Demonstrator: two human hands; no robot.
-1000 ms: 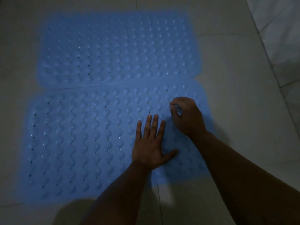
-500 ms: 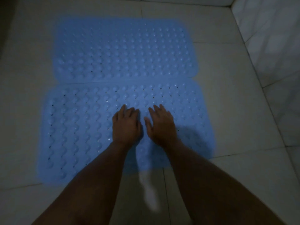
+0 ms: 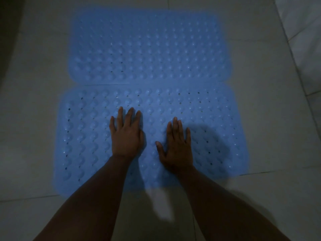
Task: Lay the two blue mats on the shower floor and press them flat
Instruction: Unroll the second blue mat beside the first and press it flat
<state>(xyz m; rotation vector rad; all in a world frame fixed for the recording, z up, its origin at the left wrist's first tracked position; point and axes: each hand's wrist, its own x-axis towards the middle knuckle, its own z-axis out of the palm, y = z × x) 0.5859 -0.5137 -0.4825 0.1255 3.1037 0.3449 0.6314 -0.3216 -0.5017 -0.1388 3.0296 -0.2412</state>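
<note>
Two flat hands, left hand (image 3: 125, 134) and right hand (image 3: 177, 145), press the bumpy near mat (image 3: 86, 136).

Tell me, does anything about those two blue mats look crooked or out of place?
Only slightly. The far mat sits a little to the right of the near mat, so their ends do not line up. Otherwise both lie flat, long edges meeting, with the left hand and right hand spread flat on the near one.
</note>
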